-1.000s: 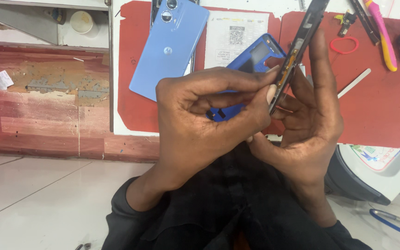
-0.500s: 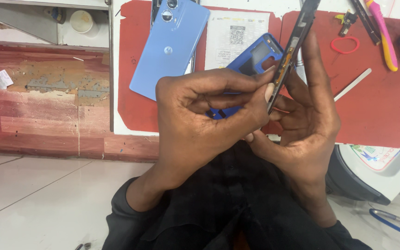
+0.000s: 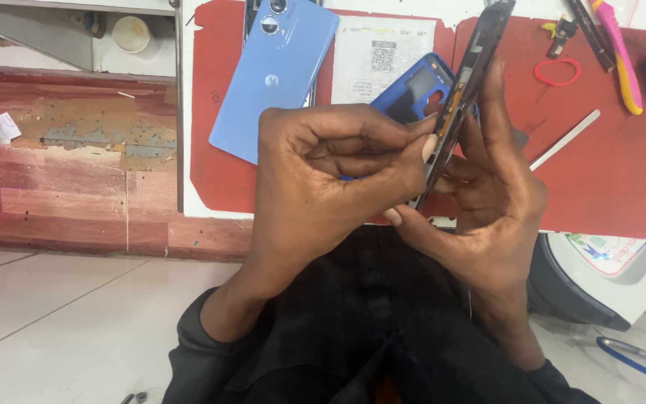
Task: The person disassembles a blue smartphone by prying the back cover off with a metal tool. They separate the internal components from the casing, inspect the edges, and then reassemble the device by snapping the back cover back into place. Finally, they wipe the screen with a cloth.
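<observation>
Nothing has shifted: the right hand point(image 3: 487, 194) still grips the edge-on phone frame point(image 3: 463, 97) at upper centre, left hand point(image 3: 323, 179) still pinching its edge.

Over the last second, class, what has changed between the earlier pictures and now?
Almost nothing. The right hand still holds the opened phone frame on edge, and the left hand still pinches at its side. The light blue back cover, pink tool and red mat stayed put.

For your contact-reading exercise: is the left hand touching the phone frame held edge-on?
Touching. The head view shows the left hand fingertips pinched against the phone frame edge.
</observation>
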